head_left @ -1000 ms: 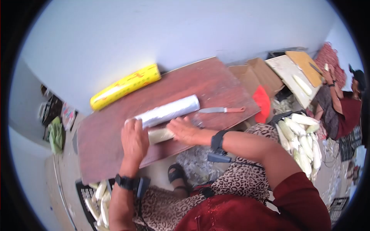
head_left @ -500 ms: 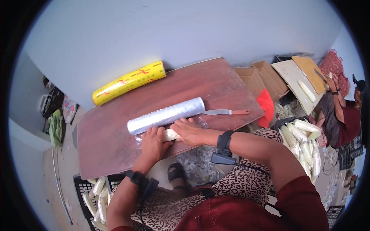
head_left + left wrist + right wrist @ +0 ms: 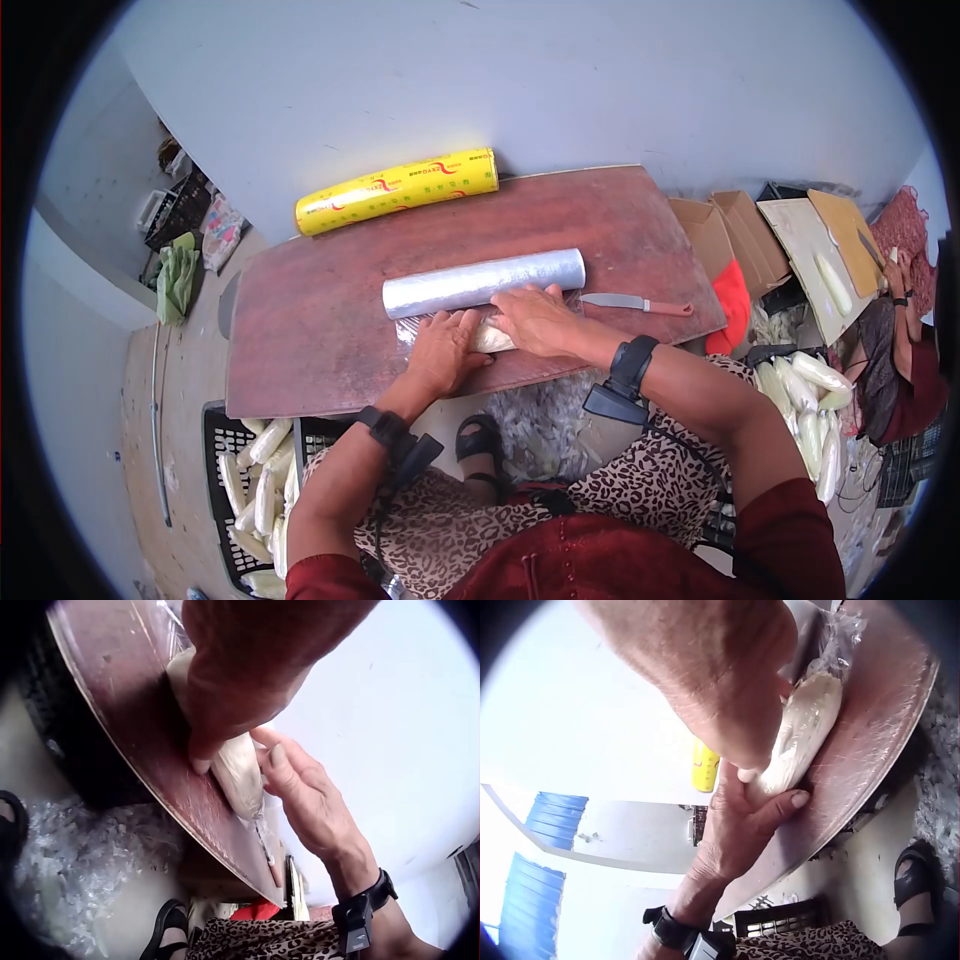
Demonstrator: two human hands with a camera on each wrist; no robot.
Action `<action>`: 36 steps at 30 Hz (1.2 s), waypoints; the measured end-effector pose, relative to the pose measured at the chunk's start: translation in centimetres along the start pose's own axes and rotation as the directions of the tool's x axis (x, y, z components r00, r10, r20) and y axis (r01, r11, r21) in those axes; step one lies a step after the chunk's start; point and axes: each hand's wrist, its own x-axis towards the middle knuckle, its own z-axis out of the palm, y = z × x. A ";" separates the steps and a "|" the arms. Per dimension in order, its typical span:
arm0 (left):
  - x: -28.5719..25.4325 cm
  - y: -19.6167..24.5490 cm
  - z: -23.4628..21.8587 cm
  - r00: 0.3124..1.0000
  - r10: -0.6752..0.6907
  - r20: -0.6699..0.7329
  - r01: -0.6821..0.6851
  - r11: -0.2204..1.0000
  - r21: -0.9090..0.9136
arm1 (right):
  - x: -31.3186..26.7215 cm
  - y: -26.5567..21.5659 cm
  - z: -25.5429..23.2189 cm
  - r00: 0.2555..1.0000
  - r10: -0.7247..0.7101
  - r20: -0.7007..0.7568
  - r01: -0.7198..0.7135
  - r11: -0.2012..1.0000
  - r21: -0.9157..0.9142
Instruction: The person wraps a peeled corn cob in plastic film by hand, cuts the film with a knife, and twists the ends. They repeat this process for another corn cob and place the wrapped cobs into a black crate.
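A pale, tapered vegetable [image 3: 810, 720], like an ear of corn in its husk, lies on clear plastic film [image 3: 840, 641] near the table's front edge. My left hand [image 3: 440, 350] holds its left part, thumb on the near side and fingers on the far side. At its right end, my right hand [image 3: 540, 320] rests against the vegetable with fingers fairly straight, thumb along its far side in the left wrist view. The silvery film roll [image 3: 485, 283] lies just beyond both hands. To the right is a knife [image 3: 640, 303] with a reddish handle.
A yellow printed roll [image 3: 400, 190] lies along the table's [image 3: 310, 330] back, against the wall. Crates of pale vegetables stand at lower left [image 3: 215, 440] and right. Cardboard boxes [image 3: 745, 235] stand beyond the right edge; another person works with a knife at far right.
My left hand has come down from the film roll onto the vegetable. Both hands have drawn closer together over it. The head view has shifted, moving the table rightward in the picture.
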 end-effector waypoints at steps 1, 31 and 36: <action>0.0 0.0 0.1 1.000 0.009 -0.005 -0.009 1.000 0.002 | 0.5 0.1 -0.1 1.000 0.005 -0.028 -0.005 1.000 0.008; 2.3 -2.4 -0.4 0.994 -0.053 0.094 0.059 0.996 -0.063 | 5.5 3.8 -2.2 0.961 -0.144 -0.236 0.200 0.952 0.232; 2.1 -2.8 0.0 0.998 -0.053 0.047 0.056 0.995 -0.083 | 1.8 1.0 0.3 0.966 -0.255 0.037 0.254 0.967 0.036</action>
